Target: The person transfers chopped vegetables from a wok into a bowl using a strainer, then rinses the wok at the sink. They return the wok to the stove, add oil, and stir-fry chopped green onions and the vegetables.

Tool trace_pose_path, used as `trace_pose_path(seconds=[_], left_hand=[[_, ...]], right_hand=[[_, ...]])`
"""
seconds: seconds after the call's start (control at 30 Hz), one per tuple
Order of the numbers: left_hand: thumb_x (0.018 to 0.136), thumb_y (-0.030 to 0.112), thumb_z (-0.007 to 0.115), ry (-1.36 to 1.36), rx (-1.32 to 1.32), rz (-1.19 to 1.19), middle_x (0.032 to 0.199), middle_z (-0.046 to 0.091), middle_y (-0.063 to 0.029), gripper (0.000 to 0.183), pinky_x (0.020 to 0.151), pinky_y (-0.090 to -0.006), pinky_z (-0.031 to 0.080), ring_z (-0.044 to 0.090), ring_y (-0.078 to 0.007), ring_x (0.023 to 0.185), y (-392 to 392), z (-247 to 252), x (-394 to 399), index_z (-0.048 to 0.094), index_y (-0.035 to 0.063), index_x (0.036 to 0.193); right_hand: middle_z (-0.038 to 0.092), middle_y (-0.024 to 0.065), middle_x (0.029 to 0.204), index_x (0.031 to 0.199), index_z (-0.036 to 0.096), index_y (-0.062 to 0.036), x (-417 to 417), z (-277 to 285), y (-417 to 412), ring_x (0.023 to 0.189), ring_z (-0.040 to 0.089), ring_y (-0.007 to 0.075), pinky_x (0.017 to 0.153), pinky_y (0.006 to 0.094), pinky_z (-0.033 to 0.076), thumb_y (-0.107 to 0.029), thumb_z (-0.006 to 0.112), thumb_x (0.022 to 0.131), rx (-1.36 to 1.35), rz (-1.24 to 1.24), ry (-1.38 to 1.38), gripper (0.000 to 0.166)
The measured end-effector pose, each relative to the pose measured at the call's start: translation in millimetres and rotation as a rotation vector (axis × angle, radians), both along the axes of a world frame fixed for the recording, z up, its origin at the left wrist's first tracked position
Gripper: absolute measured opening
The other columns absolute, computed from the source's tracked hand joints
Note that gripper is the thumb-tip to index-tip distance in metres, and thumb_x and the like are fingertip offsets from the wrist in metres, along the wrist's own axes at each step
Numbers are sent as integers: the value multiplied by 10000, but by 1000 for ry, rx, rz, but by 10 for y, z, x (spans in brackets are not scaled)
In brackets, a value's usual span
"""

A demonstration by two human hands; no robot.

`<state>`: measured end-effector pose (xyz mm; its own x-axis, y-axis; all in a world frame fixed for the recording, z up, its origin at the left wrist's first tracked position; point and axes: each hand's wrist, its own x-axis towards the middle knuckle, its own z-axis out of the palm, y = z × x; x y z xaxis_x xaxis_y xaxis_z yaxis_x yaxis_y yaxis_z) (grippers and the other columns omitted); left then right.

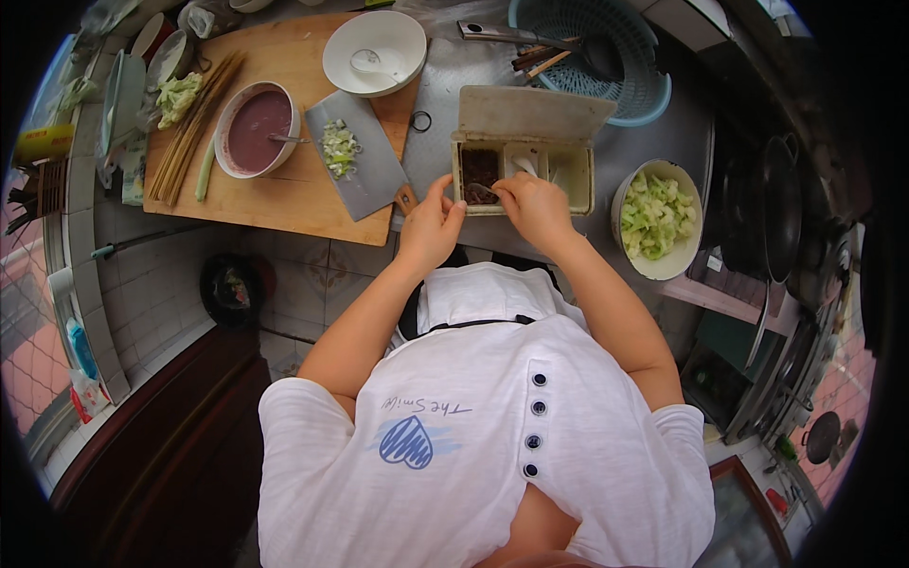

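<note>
A seasoning box (pixel 584 153) with its lid raised stands on the metal counter before me. Dark red-brown seasoning (pixel 479 167) fills its left compartment; a white spoon (pixel 525 165) rests in the middle one. My right hand (pixel 532 206) grips a small spoon (pixel 483 189) whose bowl is in the dark seasoning. At the box's left front corner, my left hand (pixel 432 226) touches the wall with fingers and thumb. Just left of that hand, a cleaver (pixel 366 188) lies on the wooden cutting board (pixel 284 206), with chopped scallion (pixel 339 148) on its blade.
A bowl of purple-red liquid (pixel 259 131), a white bowl with a spoon (pixel 374 53) and thin sticks (pixel 192 135) are on the board. A bowl of cut cauliflower (pixel 657 213) stands right of the box. A blue plastic basket (pixel 643 103) sits behind, with a black ladle (pixel 600 57) across it.
</note>
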<state>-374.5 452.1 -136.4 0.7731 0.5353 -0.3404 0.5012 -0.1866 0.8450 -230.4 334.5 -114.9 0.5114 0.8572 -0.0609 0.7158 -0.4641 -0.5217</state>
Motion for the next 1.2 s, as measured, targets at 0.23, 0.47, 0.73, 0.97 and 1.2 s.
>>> trace_pose_path(seconds=[0.23,0.47,0.73,0.97,1.2], left_hand=[[865,233,525,12,-23,-11,752,587,-60,459,619,-335,456,601,-206,671,8,21,8,407,41,1264],[861,234,537,-3,-30,12,763,587,-57,470,633,-321,458,594,-187,675,15,10,0,412,30,1265],[923,230,465,-334,-92,253,1008,544,-115,421,847,-282,419,528,-175,945,99,-160,39,411,-19,1259],[972,271,331,-465,-1267,553,1216,482,-172,428,997,-346,390,476,-245,1140,51,398,280,393,-45,1253],[973,261,307,-617,-1502,509,1258,462,-182,423,1003,-380,401,443,-277,1196,96,364,300,409,-50,1240]], right_hand=[[657,128,808,871,689,-76,139,25,20,741,621,312,663,400,485,-173,543,801,0,-113,254,189],[655,136,779,876,687,-62,204,102,-19,719,625,310,654,380,481,-190,532,812,1,-202,323,211],[649,125,794,906,678,-63,256,283,-71,704,616,278,632,346,465,-199,544,826,53,-272,362,207],[579,69,742,933,671,-90,43,762,-15,620,567,218,566,312,440,-128,583,815,246,-182,262,151],[526,38,692,971,672,-149,-93,751,-75,569,540,183,498,294,420,-94,640,769,339,-44,-6,211]])
